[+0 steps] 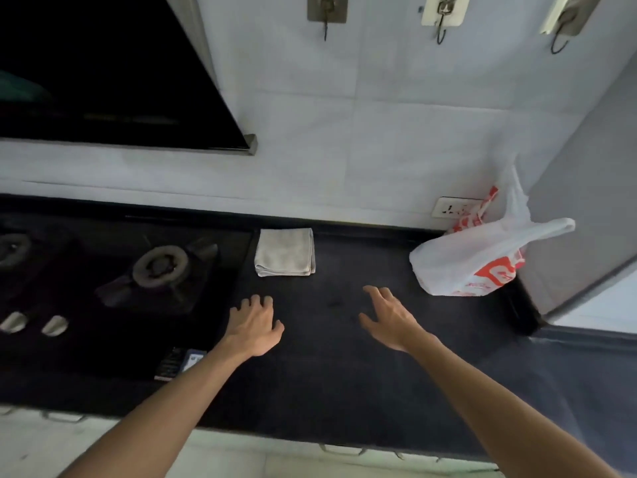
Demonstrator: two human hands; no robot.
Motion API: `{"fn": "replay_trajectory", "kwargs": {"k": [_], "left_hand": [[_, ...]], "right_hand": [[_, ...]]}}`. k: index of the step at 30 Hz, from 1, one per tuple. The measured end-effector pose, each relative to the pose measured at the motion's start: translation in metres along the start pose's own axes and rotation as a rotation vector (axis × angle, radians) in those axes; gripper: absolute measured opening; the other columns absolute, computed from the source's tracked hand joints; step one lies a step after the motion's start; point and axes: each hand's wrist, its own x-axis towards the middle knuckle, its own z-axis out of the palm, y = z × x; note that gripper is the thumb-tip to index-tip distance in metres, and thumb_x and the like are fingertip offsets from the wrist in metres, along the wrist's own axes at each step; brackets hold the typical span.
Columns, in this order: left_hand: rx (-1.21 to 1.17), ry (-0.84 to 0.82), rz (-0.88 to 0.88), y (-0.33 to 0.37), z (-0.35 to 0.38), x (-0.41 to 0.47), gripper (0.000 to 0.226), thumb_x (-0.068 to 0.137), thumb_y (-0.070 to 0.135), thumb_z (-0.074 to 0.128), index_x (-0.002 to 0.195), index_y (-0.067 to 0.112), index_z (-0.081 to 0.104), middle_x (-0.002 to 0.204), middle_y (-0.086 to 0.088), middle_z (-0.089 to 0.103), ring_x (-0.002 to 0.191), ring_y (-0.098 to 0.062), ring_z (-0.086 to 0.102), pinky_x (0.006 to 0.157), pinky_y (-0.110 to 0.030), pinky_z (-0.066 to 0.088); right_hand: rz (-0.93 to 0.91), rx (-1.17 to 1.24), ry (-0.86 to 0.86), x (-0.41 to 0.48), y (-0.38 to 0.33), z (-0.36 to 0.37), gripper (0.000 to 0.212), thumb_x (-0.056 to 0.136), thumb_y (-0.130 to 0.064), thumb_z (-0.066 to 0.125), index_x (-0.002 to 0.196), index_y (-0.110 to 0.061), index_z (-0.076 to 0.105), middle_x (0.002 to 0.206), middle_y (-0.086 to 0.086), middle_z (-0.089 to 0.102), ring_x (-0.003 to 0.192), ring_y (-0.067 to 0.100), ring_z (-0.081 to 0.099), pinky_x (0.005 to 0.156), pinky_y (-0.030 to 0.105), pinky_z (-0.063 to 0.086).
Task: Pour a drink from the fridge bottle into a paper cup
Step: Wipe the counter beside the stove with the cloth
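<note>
Hovering empty and spread over the dark countertop (331, 357), left hand (255, 327) and right hand (387, 317); no bottle or cup visible, plastic bag (462, 260) lying upper right, nearer the right hand.

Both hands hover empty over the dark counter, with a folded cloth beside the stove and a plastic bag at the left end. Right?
Not quite. In the head view the plastic bag sits at the right end of the counter. The rest holds: left hand and right hand are empty, and the folded cloth lies beside the stove.
</note>
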Motion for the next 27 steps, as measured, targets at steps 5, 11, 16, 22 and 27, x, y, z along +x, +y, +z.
{"fn": "replay_trajectory", "kwargs": {"k": [5, 11, 16, 22, 27], "left_hand": [[-0.109, -0.023, -0.033, -0.01, 0.029, 0.005, 0.065, 0.097, 0.045, 0.043, 0.147, 0.008, 0.027, 0.138, -0.015, 0.042, 0.121, -0.031, 0.048, 0.091, -0.04, 0.052], [-0.055, -0.052, 0.035, -0.015, 0.067, 0.036, 0.076, 0.099, 0.048, 0.037, 0.157, 0.012, 0.004, 0.162, -0.021, 0.011, 0.148, -0.039, 0.017, 0.117, -0.051, 0.029], [-0.116, -0.056, -0.014, -0.026, 0.103, 0.057, 0.073, 0.1, 0.051, 0.029, 0.157, 0.027, -0.008, 0.165, -0.011, -0.014, 0.152, -0.035, -0.011, 0.12, -0.062, 0.006], [-0.165, 0.04, -0.081, -0.024, 0.122, 0.061, 0.076, 0.086, 0.055, 0.021, 0.157, 0.036, 0.003, 0.167, -0.004, -0.006, 0.153, -0.031, -0.004, 0.117, -0.064, 0.003], [-0.224, 0.055, -0.095, -0.024, 0.121, 0.061, 0.077, 0.086, 0.054, 0.032, 0.157, 0.04, 0.005, 0.167, 0.001, -0.009, 0.154, -0.026, -0.007, 0.119, -0.063, 0.002]], "right_hand": [[-0.046, -0.074, -0.099, 0.011, 0.007, 0.026, 0.065, 0.098, -0.039, 0.049, 0.153, -0.021, 0.019, 0.14, 0.005, 0.037, 0.129, 0.028, 0.042, 0.1, 0.038, 0.042], [-0.045, -0.108, -0.108, 0.04, 0.013, 0.045, 0.061, 0.097, -0.039, 0.049, 0.15, -0.021, 0.025, 0.14, 0.005, 0.039, 0.129, 0.029, 0.042, 0.103, 0.04, 0.043], [-0.086, -0.12, -0.078, 0.075, 0.006, 0.068, 0.064, 0.095, -0.037, 0.051, 0.151, -0.019, 0.024, 0.149, 0.006, 0.03, 0.139, 0.03, 0.029, 0.111, 0.044, 0.035], [-0.18, -0.126, 0.014, 0.156, -0.034, 0.082, 0.065, 0.095, -0.032, 0.05, 0.152, -0.017, 0.022, 0.155, 0.016, 0.024, 0.146, 0.039, 0.017, 0.119, 0.05, 0.022], [-0.273, -0.167, 0.0, 0.248, -0.088, 0.089, 0.065, 0.098, -0.036, 0.043, 0.154, -0.02, 0.015, 0.159, 0.015, 0.016, 0.148, 0.042, 0.009, 0.12, 0.054, 0.015]]}}
